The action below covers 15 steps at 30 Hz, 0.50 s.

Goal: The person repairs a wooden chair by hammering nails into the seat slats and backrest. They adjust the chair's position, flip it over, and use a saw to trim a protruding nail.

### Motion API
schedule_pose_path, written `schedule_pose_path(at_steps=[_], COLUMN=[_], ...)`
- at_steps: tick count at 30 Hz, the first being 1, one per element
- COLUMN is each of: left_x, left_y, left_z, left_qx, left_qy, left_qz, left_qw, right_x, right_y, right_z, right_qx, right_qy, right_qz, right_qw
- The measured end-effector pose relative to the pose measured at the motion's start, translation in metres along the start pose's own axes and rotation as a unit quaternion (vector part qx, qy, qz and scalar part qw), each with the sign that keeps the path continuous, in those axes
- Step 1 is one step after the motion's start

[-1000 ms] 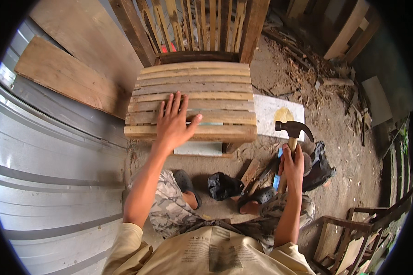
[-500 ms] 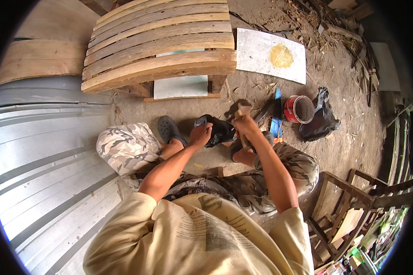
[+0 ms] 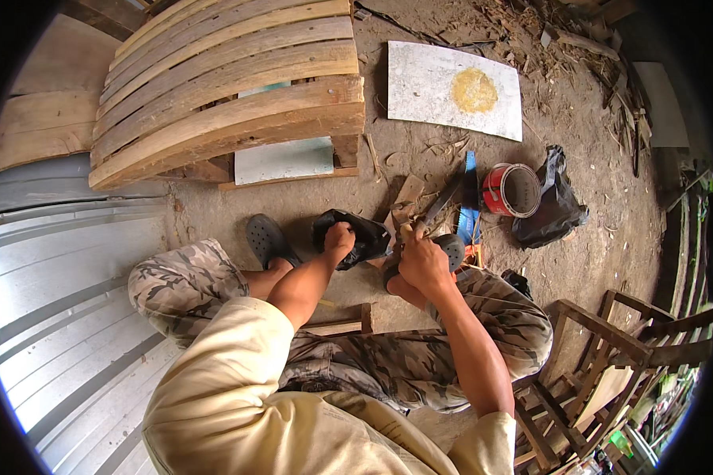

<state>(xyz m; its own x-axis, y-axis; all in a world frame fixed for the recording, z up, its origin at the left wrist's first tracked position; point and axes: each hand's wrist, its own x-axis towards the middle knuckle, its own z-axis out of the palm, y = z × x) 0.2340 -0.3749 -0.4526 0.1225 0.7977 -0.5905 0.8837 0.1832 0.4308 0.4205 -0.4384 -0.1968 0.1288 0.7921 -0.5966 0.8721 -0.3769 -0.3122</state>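
Note:
A crumpled black plastic bag (image 3: 363, 252) lies on the ground between my feet. My left hand (image 3: 340, 239) is at its mouth, fingers curled together and partly hidden by the bag's dark folds. To the right, my right hand (image 3: 424, 260) is closed round a wooden-handled tool (image 3: 406, 231), mostly covered by my fingers. Just beyond that hand lie a dark blade (image 3: 444, 196) and a short wood block (image 3: 409, 192). A blue saw blade (image 3: 469, 202) with an orange handle rests beside my right shoe.
A red pail (image 3: 495, 190) and another black bag (image 3: 553, 207) sit to the right. The slatted wooden bench (image 3: 238, 119) stands ahead on the left; a white board (image 3: 420, 79) with a yellow patch lies beyond. A wooden frame (image 3: 602, 328) is at lower right, metal sheeting (image 3: 55, 269) at left.
The tool in my right hand has come down and its head no longer shows clearly. My left hand is now over the bag's opening. The whole view has shifted slightly.

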Motion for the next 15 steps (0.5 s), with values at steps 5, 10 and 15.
schedule_pose_path(at_steps=[5,10,15], left_x=[0.004,0.01,0.006], left_y=[0.0,-0.002,0.01], left_z=[0.015,0.018,0.007], left_qx=[0.014,0.039,0.054], left_qy=[0.053,0.034,-0.023], left_qz=[0.009,-0.028,-0.051], left_qw=[0.998,0.998,0.997], right_x=[-0.008,-0.021,-0.015], right_y=[0.003,-0.011,-0.008], right_z=[0.015,0.003,0.009], right_qx=[0.001,0.032,0.015], right_qy=[0.019,0.019,0.012], right_qz=[-0.038,-0.076,-0.044], right_qw=[0.999,0.996,0.999])
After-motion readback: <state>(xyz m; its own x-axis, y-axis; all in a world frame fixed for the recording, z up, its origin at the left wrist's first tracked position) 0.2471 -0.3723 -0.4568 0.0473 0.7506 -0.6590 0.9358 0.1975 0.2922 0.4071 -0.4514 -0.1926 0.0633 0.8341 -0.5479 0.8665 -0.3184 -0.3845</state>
